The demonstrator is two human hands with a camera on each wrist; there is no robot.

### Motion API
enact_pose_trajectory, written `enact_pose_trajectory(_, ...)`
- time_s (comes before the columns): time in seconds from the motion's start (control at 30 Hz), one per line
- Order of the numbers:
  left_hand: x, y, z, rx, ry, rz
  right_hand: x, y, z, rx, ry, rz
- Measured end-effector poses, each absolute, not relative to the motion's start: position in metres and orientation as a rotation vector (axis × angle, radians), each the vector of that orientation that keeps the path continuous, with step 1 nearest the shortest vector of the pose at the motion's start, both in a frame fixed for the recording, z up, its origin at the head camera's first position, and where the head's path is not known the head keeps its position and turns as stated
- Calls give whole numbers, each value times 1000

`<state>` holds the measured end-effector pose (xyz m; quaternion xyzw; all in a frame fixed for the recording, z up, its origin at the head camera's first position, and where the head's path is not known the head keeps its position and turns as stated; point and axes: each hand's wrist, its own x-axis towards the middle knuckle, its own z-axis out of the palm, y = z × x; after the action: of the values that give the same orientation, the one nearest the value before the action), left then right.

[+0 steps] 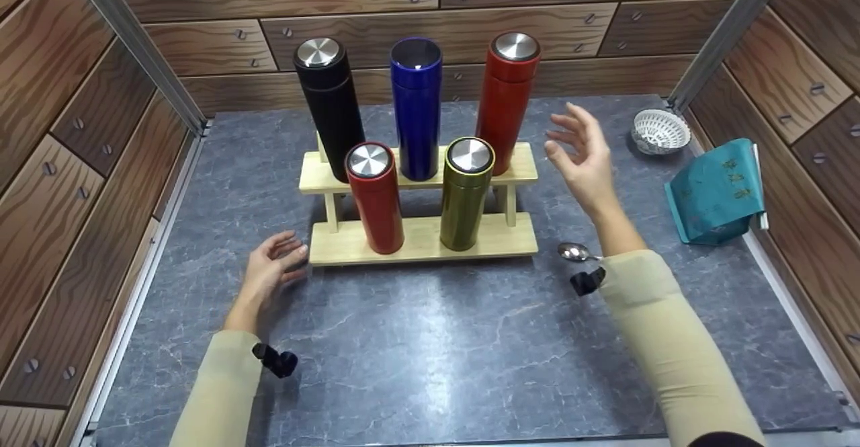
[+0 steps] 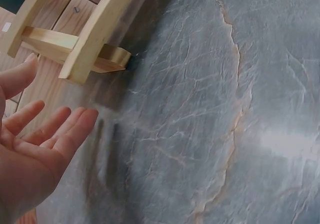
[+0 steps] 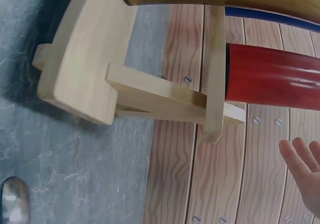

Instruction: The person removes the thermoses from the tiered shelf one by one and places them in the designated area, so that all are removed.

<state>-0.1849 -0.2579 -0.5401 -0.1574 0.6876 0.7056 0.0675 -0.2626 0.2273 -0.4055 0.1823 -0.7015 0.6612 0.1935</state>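
Note:
A two-tier wooden rack [image 1: 423,238] stands mid-table with thermos flasks on it. On its upper shelf are a black flask [image 1: 332,111], a blue flask [image 1: 416,111] and a tall red flask [image 1: 505,101]. The lower shelf carries a shorter red flask [image 1: 377,205] and an olive-green flask [image 1: 465,201]. My left hand [image 1: 269,265] holds nothing, its relaxed fingers beside the lower shelf's left end. To the right of the tall red flask, my right hand [image 1: 583,158] is raised, fingers loosely bent, apart from the flask [image 3: 275,76].
A metal spoon [image 1: 575,252] lies near the right sleeve, its handle partly hidden. Farther right are a white woven bowl [image 1: 660,131] and a teal bag [image 1: 715,191]. Wood-patterned panels [image 1: 349,37] wall in the grey marbled table [image 1: 376,353] at the back and sides.

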Motion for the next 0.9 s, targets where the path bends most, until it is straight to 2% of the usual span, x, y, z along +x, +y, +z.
enact_pose_trajectory(0.53,-194,-253,-554,-432,1841,2246,-287,206,-387,528,-2024,1916)
enact_pose_trajectory(0.9,-200,-251,-560,-426,1731,2345,-278,184,-360,552,-2071,1945)
